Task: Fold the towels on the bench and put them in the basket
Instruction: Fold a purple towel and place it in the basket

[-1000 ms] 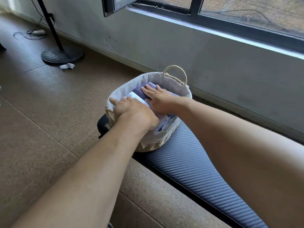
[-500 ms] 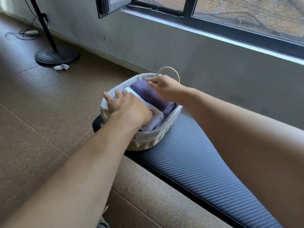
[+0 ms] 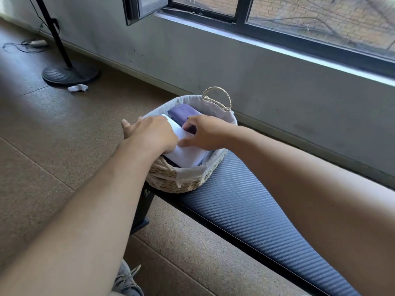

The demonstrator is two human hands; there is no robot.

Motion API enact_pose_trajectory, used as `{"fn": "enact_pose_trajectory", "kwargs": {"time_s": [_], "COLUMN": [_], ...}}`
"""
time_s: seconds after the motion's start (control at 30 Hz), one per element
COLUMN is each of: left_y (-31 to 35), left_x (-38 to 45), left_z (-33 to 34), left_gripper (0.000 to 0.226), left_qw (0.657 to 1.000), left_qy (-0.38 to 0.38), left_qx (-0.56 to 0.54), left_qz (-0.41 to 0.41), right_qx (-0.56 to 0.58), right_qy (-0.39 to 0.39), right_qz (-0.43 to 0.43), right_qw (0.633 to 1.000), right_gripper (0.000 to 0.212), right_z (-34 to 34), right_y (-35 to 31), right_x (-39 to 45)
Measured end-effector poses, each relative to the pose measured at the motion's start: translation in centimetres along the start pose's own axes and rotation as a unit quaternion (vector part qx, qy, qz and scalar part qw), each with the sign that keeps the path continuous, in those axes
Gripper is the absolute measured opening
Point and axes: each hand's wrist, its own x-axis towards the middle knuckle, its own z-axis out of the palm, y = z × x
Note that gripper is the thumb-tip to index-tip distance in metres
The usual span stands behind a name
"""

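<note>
Hands meet over the woven straw basket (image 3: 188,180) on the dark ribbed worktop (image 3: 245,210). Left hand (image 3: 149,133) presses spread fingers on the folded white towel (image 3: 186,154); right hand (image 3: 205,133), fingers extended, touches it beside the folded purple towel (image 3: 183,112). No writing readable.

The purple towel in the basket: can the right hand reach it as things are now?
Probably yes. The right hand is already over the basket, its fingers at the purple towel, which lies uncovered beside the white towel. The left hand rests on the white one, not in the way.

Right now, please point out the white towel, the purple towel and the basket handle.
white towel (image 3: 188,155): head view, folded top near the front edge.
purple towel (image 3: 183,112): head view, flat upper face.
basket handle (image 3: 217,91): head view, top of the rope loop.
</note>
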Motion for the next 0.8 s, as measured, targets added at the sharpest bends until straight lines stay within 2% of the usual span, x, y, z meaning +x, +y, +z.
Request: {"fn": "enact_pose_trajectory", "kwargs": {"time_s": [0.1, 0.2, 0.33, 0.37, 0.5, 0.6, 0.67, 0.77, 0.8], "left_y": [-0.8, -1.2, -1.0, -0.9, -0.6, -0.3, 0.0, 0.6, 0.7], "left_x": [1.1, 1.7, 2.1, 2.2, 2.5, 2.7, 2.8, 2.8, 2.8], "left_z": [0.6, 1.1, 1.2, 1.2, 1.3, 1.8, 1.9, 2.0, 2.0], "left_gripper": [0.048, 0.047, 0.057, 0.057, 0.057, 0.05, 0.049, 0.054, 0.056], "left_qw": [1.0, 0.998, 0.993, 0.991, 0.992, 0.992, 0.99, 0.985, 0.984], "left_qy": [0.016, 0.062, 0.12, 0.129, 0.127, 0.125, 0.131, 0.156, 0.165], "left_qx": [-0.023, -0.012, -0.009, -0.016, -0.027, 0.02, 0.047, 0.051, 0.045], "left_qz": [-0.009, -0.006, 0.008, 0.011, 0.002, -0.021, -0.035, -0.046, -0.051], "right_qx": [-0.003, -0.004, -0.024, -0.028, -0.043, -0.076, -0.098, -0.128, -0.138], "right_qy": [-0.01, -0.002, 0.009, 0.006, 0.003, 0.011, 0.019, 0.002, 0.006], "right_qz": [0.016, 0.016, -0.007, -0.008, 0.005, 0.004, 0.01, 0.03, 0.038], "right_qw": [1.0, 1.0, 1.0, 1.0, 0.999, 0.997, 0.995, 0.991, 0.99], "right_gripper": [0.038, 0.037, 0.062, 0.063, 0.039, 0.034, 0.037, 0.058, 0.057], "right_z": [0.0, 0.0, -0.1, -0.2, 0.1, 1.1, 2.0, 3.4, 3.5], "right_y": [0.3, 0.3, 0.1, 0.1, 0.0, -0.3, -0.8, -1.8, -1.9], "right_x": [0.1, 0.1, 0.0, -0.1, 0.3, 0.6, 0.8, 1.1, 1.2]}}
